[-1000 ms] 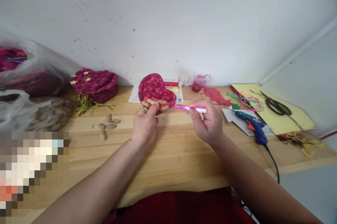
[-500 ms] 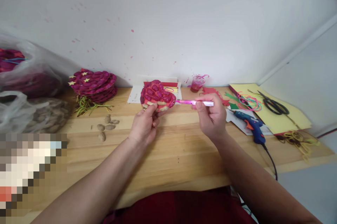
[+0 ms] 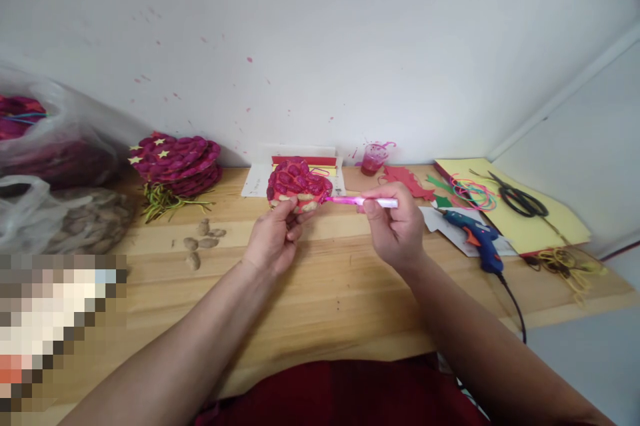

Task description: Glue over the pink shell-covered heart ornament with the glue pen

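Open table (image 3: 330,279) between left hand (image 3: 273,239) and right hand (image 3: 395,233); nuts (image 3: 203,239) further left, glue gun (image 3: 477,238) further right.

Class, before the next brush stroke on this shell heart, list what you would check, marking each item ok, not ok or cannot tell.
1. Left hand grips the shell heart by its lower edge: ok.
2. Right hand holds the brush: ok.
3. Brush tip meets the heart's right edge: ok.
4. Enough paint on the tip: cannot tell.
5. Paint cup stands upright: ok.
6. Glue gun lies apart from both hands: ok.
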Motion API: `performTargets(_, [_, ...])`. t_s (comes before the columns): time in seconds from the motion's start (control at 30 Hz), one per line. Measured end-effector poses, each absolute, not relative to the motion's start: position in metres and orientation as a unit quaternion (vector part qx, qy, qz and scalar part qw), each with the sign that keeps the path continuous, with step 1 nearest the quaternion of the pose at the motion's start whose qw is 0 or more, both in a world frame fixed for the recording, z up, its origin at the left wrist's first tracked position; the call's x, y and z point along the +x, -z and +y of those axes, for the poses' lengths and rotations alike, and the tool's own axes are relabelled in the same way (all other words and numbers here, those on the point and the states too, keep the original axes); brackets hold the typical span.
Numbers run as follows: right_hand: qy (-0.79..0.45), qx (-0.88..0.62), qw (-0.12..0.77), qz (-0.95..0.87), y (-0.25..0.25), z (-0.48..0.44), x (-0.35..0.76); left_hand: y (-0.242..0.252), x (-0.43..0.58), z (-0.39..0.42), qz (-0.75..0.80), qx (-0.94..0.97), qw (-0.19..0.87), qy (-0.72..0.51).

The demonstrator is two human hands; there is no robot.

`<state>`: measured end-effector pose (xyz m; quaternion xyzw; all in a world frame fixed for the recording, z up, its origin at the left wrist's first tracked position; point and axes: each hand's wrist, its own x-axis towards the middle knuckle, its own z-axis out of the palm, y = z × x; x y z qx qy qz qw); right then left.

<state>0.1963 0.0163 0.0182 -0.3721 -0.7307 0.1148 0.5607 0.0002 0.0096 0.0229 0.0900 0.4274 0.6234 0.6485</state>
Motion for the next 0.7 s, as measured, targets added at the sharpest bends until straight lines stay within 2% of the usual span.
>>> performTargets(0.1, [-0.103, -0.378, 0.576, -0.718, -0.018, 0.017, 0.197, -0.02, 0.0, 0.009, 0.429, 0.112, 0.637, -0.631])
performTargets(0.27, [-0.049, -0.336, 0.53, -0.777, -0.022, 0.015, 0.195, -0.015, 0.003, 0.007, 0.431, 0.178, 0.588, -0.661])
performTargets(0.37, [-0.019, -0.341, 0.538, -0.771, -0.024, 0.014, 0.193, -0.014, 0.004, 0.006, 0.432, 0.212, 0.559, -0.675])
performTargets(0.57, [-0.041, -0.333, 0.526, -0.782, -0.024, 0.014, 0.191, -0.014, 0.004, 0.005, 0.427, 0.238, 0.545, -0.682])
performTargets(0.7, [-0.064, -0.364, 0.558, -0.743, -0.022, 0.016, 0.195, -0.012, 0.003, 0.006, 0.42, 0.239, 0.556, -0.676])
